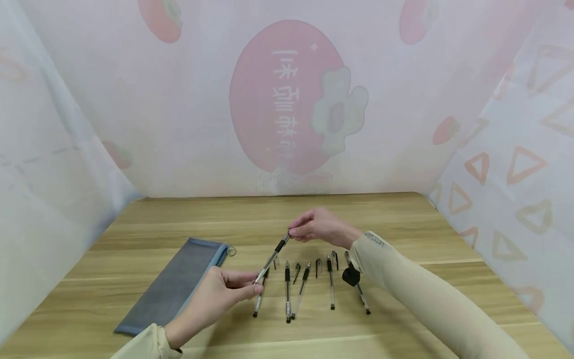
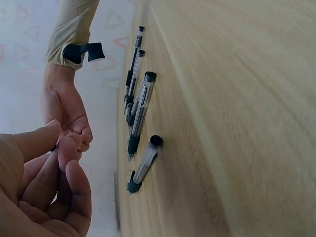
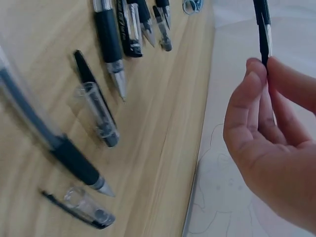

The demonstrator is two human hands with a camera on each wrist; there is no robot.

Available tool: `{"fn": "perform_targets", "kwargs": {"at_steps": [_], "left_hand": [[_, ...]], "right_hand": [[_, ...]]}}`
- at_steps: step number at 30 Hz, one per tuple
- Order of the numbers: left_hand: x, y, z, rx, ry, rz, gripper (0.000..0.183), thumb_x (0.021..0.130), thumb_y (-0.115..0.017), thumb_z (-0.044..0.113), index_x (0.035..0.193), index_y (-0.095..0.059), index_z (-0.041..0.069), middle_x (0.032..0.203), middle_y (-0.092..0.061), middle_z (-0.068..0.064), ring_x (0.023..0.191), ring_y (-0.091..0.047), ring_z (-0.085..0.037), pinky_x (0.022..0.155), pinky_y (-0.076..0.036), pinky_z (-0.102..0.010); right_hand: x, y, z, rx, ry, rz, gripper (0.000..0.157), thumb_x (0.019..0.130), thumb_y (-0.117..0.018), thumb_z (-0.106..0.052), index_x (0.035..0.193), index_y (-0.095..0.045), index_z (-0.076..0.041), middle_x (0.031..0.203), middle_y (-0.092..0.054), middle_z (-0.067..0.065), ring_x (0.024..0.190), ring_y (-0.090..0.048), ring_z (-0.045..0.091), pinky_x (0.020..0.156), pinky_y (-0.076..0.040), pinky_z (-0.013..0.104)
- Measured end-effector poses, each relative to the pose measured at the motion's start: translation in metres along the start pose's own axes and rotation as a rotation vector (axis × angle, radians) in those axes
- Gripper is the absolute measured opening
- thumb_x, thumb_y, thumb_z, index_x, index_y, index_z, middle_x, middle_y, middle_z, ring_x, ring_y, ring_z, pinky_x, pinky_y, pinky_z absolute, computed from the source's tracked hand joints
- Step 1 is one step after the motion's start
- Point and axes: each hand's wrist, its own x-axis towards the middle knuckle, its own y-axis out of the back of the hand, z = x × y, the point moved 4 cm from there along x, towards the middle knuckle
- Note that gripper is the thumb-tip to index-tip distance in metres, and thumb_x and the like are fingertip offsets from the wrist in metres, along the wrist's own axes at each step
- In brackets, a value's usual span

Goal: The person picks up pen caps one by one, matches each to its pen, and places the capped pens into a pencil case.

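Pinching a pen (image 1: 280, 246) above the table (image 1: 399, 222), I hold its near end in my left hand (image 1: 217, 294) and its far end in my right hand (image 1: 324, 228), its long axis slanting rightward toward the far edge.

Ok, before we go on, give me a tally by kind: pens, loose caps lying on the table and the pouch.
Held gel pen: 1
Gel pens on the table: 5
Loose pen caps visible on the table: 4
Grey pouch with blue trim: 1
Total: 11
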Motion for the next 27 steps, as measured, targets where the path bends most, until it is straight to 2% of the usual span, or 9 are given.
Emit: {"fn": "perform_targets", "kwargs": {"at_steps": [3,9,13,20,27], "left_hand": [[0.0,0.005,0.001,0.056,0.018,-0.022,0.041,0.084,-0.081,0.028,0.114,-0.073,0.001,0.09,-0.074,-0.003,0.09,-0.07,-0.017,0.078,-0.057,-0.027],[0.003,0.017,-0.004,0.147,0.059,-0.04,0.047,0.082,-0.082,0.035,0.114,-0.073,0.002,0.088,-0.074,-0.001,0.085,-0.071,-0.016,0.074,-0.058,-0.028],[0.004,0.023,-0.008,0.195,0.079,-0.042,0.039,0.081,-0.083,0.034,0.104,-0.076,0.003,0.083,-0.074,0.0,0.079,-0.071,-0.017,0.07,-0.058,-0.028],[0.003,0.023,-0.012,0.254,0.074,-0.054,0.025,0.078,-0.086,0.026,0.09,-0.076,0.006,0.077,-0.072,0.002,0.071,-0.069,-0.016,0.061,-0.056,-0.028],[0.002,0.025,-0.02,0.247,0.11,-0.09,0.024,0.079,-0.085,0.026,0.088,-0.075,0.007,0.077,-0.072,0.0,0.071,-0.069,-0.017,0.064,-0.057,-0.03]], "right_hand": [[0.009,-0.003,0.001,0.003,-0.011,-0.037,0.021,0.088,-0.073,0.0,0.109,-0.07,0.005,0.103,-0.07,0.018,0.092,-0.068,0.029,0.097,-0.047,0.053],[0.028,-0.008,0.002,-0.047,-0.023,-0.059,0.021,0.086,-0.074,0.0,0.107,-0.072,0.005,0.098,-0.071,0.017,0.101,-0.063,0.043,0.096,-0.049,0.053],[0.04,-0.014,0.003,-0.085,-0.007,-0.085,0.02,0.085,-0.075,0.0,0.105,-0.073,0.005,0.096,-0.072,0.017,0.103,-0.061,0.047,0.093,-0.05,0.052],[0.057,-0.027,0.009,-0.105,-0.016,-0.115,0.017,0.084,-0.075,0.002,0.102,-0.074,0.004,0.094,-0.072,0.017,0.099,-0.064,0.043,0.09,-0.053,0.049],[0.067,-0.035,0.017,-0.089,-0.063,-0.112,0.017,0.082,-0.076,0.005,0.099,-0.074,0.003,0.094,-0.072,0.016,0.098,-0.066,0.038,0.088,-0.055,0.046]]}}
